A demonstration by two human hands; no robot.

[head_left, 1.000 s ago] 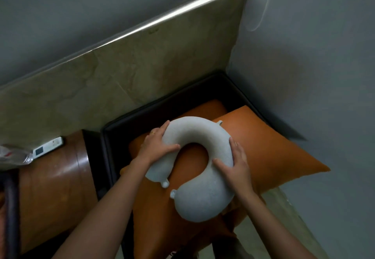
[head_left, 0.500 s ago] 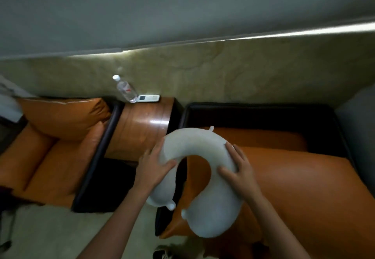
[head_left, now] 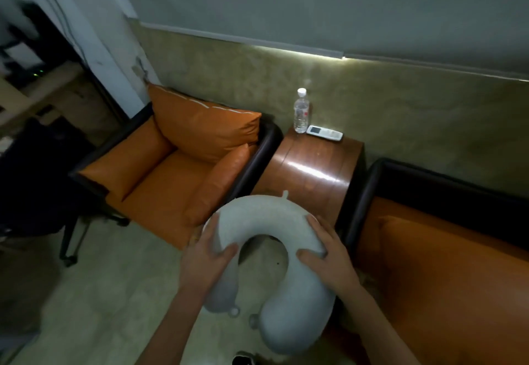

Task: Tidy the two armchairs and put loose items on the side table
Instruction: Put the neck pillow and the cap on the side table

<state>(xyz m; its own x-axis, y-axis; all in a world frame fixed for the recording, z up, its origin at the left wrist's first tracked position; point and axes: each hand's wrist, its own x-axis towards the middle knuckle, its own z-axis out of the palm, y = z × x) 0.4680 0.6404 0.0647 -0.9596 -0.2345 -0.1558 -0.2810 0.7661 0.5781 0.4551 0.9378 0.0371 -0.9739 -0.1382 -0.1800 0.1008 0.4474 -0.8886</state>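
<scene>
Hands grip a grey U-shaped neck pillow [head_left: 269, 216], left hand [head_left: 207, 259] and right hand [head_left: 329, 256] clasping its two arms, held above the floor before a glossy brown wooden desk [head_left: 312, 170] between two orange leather armchairs [head_left: 171, 164].

One head-worn view, looking steeply down and forward.
It sits close above the hands, facing the table [head_left: 312, 164] between two armchairs along the wall.
</scene>
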